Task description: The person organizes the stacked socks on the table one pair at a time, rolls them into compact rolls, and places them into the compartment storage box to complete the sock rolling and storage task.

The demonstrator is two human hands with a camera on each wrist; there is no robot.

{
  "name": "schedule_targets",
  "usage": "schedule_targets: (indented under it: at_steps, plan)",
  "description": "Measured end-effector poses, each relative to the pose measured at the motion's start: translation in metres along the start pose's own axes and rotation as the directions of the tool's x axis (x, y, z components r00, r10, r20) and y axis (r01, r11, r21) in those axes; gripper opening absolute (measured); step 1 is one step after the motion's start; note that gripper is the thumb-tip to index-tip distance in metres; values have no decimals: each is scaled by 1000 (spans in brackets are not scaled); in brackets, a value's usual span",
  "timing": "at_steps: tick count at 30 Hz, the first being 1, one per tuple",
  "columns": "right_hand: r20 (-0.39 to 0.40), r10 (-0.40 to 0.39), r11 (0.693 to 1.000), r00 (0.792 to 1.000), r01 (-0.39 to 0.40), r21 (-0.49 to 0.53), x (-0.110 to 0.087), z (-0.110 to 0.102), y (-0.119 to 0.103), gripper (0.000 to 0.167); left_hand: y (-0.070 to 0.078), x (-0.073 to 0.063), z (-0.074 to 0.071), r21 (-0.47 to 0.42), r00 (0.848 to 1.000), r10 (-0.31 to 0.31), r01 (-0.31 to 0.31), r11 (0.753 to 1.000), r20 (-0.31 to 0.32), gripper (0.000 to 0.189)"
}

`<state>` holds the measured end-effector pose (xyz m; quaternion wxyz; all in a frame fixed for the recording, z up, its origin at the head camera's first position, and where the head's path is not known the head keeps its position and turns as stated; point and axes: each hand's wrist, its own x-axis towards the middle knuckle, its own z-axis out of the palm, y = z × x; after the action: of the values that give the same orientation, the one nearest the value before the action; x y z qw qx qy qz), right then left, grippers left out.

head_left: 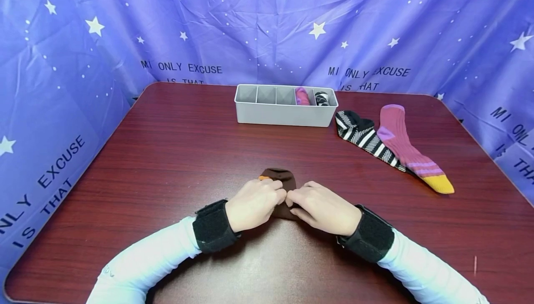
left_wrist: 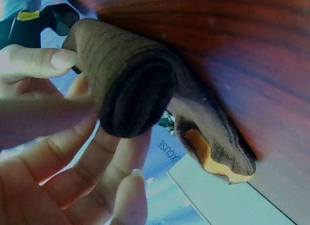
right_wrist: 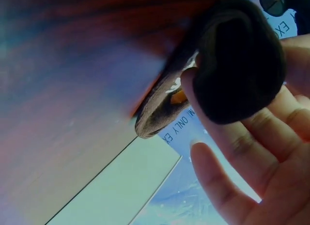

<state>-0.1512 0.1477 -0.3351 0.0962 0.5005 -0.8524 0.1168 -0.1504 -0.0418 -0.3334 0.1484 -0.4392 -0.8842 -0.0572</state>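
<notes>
A brown sock (head_left: pixel 278 174) with an orange patch lies at the table's middle front, its near part wound into a thick roll. My left hand (head_left: pixel 253 204) grips one end of that roll, thumb and fingers bent around it. From the other side my right hand (head_left: pixel 326 207) holds the opposite end, and the two hands' fingertips nearly meet over it. The left wrist view shows the coiled end of the brown sock (left_wrist: pixel 128 84), with a flat, unrolled length reaching away to the orange band. In the right wrist view the roll is dark, with fingers beneath it.
A grey divided box (head_left: pixel 287 115) stands at the back, holding a rolled pink sock (head_left: pixel 302 96) and a rolled black-and-white sock (head_left: pixel 322 99) in its right compartments. To the right, a flat pink sock (head_left: pixel 401 142) with a yellow toe overlaps a black-and-white striped sock (head_left: pixel 369 141).
</notes>
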Motion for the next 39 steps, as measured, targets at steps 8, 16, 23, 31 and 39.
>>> schedule_targets:
  at_steps: [8,16,23,31,39]
  plan:
    - [47,56,998,997,-54,-43,-1,-1,0,27,0,-1,-2,24,997,-14,12,1000,77,24]
    - [72,54,997,996,-50,-60,-2,-4,-2,29,-1,-1,-2,21,997,-4,2,1000,74,20]
    - [70,57,996,996,-52,-71,-2,-3,-2,24,-1,-1,0,78,997,19,-25,997,74,26]
    - [110,84,992,990,-73,-100,-1,-1,-2,24,-5,-1,-1,-27,993,44,-41,999,109,35]
    - [99,104,987,990,-91,-135,0,0,-3,10,-7,0,-2,-38,996,32,-29,999,89,28]
